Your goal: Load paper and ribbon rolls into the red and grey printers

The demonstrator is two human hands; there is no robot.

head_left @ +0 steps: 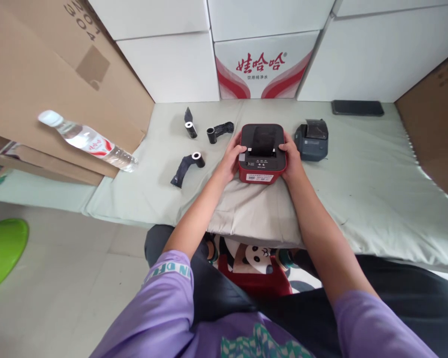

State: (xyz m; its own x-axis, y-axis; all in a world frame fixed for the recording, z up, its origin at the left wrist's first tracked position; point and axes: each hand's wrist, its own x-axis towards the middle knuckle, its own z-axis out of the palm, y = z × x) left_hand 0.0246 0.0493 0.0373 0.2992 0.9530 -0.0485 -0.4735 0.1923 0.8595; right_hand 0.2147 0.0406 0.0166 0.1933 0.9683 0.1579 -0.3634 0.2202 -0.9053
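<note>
A small red and black label printer (262,161) sits between my hands, its dark top facing up and a black strip lying across its middle. My left hand (231,158) grips its left side, thumb on the top edge. On the opposite side my right hand (291,156) holds it the same way, thumb near the strip's end. Just right of that hand stands a smaller dark grey printer (312,143), also with a black strip coming out of its top. To the left lie three paper rolls with black tails: a front roll (197,159), a rear roll (190,130) and a middle roll (211,135).
A cloth-covered table (366,184) carries everything. White boxes (263,69) form a wall behind it. A black phone (357,108) lies at the back right. Cardboard boxes (70,79) flank the left side, with a water bottle (91,141) before them. A green stool (3,253) stands on the floor.
</note>
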